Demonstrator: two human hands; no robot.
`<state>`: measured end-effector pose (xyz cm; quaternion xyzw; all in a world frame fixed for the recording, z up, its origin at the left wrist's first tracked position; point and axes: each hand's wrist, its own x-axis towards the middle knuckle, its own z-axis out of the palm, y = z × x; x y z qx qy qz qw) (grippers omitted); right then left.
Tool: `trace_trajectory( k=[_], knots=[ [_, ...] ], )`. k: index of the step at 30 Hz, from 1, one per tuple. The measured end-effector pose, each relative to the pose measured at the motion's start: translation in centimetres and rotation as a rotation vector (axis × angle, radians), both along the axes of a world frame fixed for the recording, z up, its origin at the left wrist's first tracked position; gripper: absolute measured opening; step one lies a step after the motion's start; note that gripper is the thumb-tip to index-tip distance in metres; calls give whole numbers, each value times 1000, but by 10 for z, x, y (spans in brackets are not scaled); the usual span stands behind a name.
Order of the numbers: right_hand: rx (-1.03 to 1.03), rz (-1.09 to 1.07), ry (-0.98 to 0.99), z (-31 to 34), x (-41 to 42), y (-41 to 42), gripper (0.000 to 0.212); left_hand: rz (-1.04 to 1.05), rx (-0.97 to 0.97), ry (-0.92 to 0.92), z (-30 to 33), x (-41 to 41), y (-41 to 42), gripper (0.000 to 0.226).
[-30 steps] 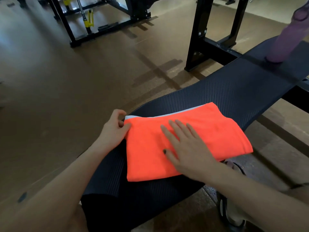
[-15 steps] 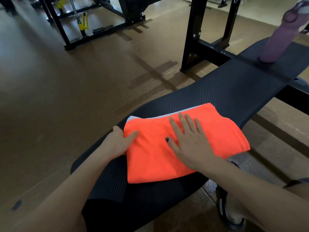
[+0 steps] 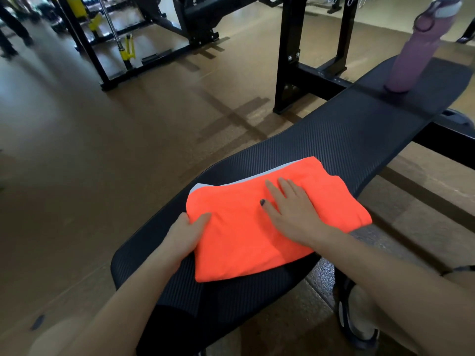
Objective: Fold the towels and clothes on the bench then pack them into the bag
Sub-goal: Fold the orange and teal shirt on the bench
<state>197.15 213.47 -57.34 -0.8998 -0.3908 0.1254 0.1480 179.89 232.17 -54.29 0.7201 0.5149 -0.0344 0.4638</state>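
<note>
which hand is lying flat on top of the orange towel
The right hand, palm down with fingers spread on the orange towel. The left hand only pinches the towel's near left edge, thumb on top.

Under our right hand, flat on the cloth, and our left hand, pinching its near corner, lies a neon orange folded towel with a pale grey layer peeking out at its far edge. Beneath our grip, the bench is black with fine ribbed lines. Beyond it stands a lilac bottle, over a brown speckled floor.
</note>
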Motion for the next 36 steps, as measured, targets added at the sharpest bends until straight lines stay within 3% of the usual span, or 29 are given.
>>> trace_trajectory(
  k=[4,10,18,21,24,27,31,33,36],
  knots=[
    [-54,87,-136,0,6,-9,83,-65,75,-38,1,-2,-6,34],
    [-84,88,-178,2,0,-10,79,110,-23,-201,14,-6,-13,35],
    [-118,102,-177,2,-14,-1,85,77,204,-101,22,-44,-7,32],
    [-119,82,-189,3,-12,-1,88,164,72,-55,19,-50,-1,43],
    [-181,91,-164,-2,-12,-7,90,157,-60,63,17,-54,-2,71],
    [-171,89,-133,1,-11,-9,91,143,-86,0,9,-59,9,87],
    [-138,85,-105,13,-12,-13,91,101,-69,-143,59,-30,-16,38],
    [-60,56,-24,23,-10,-16,75,3,-64,-182,81,-5,-31,16],
    [231,5,201,44,-3,-23,53,-101,-78,-229,100,42,-55,8]
  ],
)
